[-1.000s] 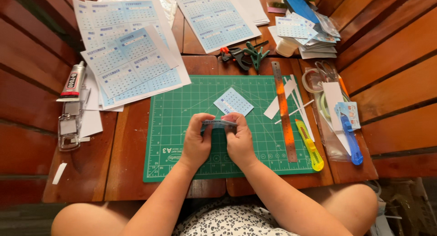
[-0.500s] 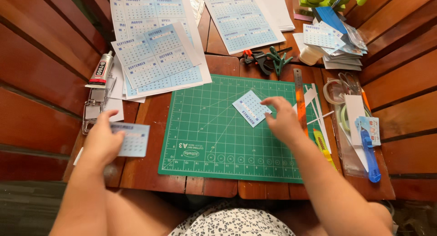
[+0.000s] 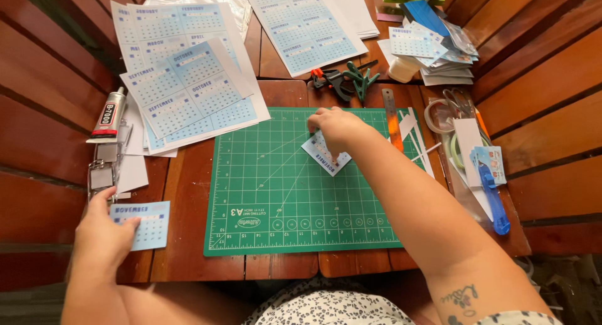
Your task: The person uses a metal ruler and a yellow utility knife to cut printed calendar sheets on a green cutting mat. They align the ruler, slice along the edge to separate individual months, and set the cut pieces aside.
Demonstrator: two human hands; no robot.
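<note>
My left hand (image 3: 103, 234) rests at the table's left front edge, fingers pressing a small blue calendar card (image 3: 145, 224) flat on the wood. My right hand (image 3: 335, 129) reaches over the green cutting mat (image 3: 276, 199) and has its fingers on a second small blue calendar card (image 3: 324, 154) lying tilted on the mat's upper middle. Neither card is lifted clear of the surface.
Printed calendar sheets (image 3: 182, 93) lie at the back left, more sheets (image 3: 301, 24) at the back. A glue tube (image 3: 110, 115) and metal clips (image 3: 103, 168) sit left. Clamps (image 3: 345, 80), a steel ruler (image 3: 392, 118), paper strips, scissors (image 3: 454, 102), a blue knife (image 3: 492, 193) and card stacks (image 3: 433, 49) sit right.
My hands were together at the mat's front holding one card. The left hand carried that card off left and set it on the wood; the right hand reached to the card on the mat.
</note>
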